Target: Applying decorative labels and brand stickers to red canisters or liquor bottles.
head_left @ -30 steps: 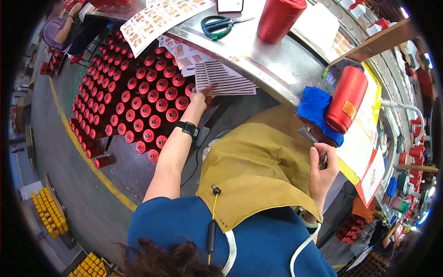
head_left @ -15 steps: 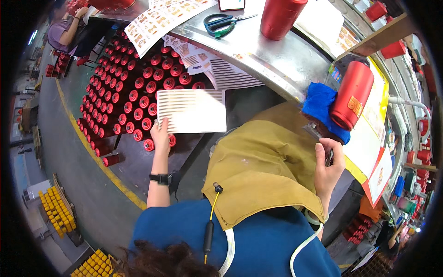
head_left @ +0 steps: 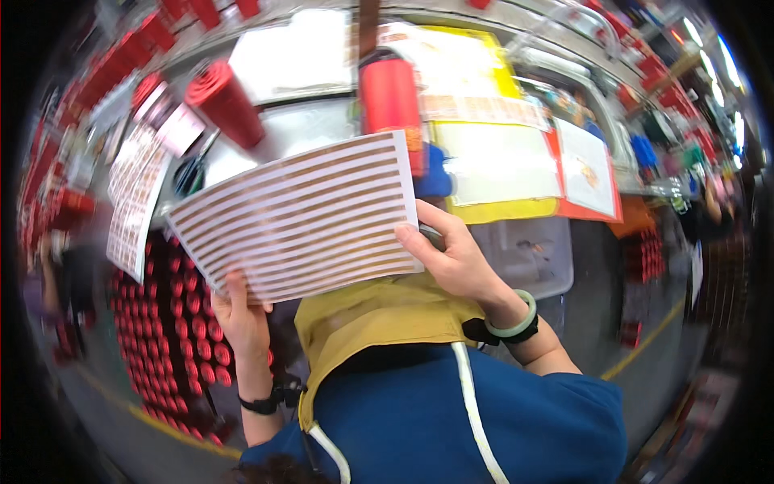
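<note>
In front of me is a white sheet (head_left: 298,222) printed with rows of brown stripes, slightly bowed and tilted up to the right. My left hand (head_left: 242,319) grips its lower left corner, with the thumb on the front. At the right edge my right hand (head_left: 459,254) pinches the sheet, thumb on top and fingers behind. Part of a dark object shows within the right hand; its kind is unclear. Just beyond the sheet, a red tumbler (head_left: 391,93) rests against a blue cloth (head_left: 435,173).
Another red tumbler (head_left: 226,105) and dark-handled scissors (head_left: 190,175) are on the metal table at the left. Printed sheets (head_left: 133,206) overhang its edge. Many red tumblers (head_left: 177,323) stand below left. Yellow-edged papers (head_left: 500,169) lie right, above a translucent bin (head_left: 556,266).
My view has swung right toward the table. The striped sheet has come up from the left to in front of me, and my right hand now grips its other edge.
</note>
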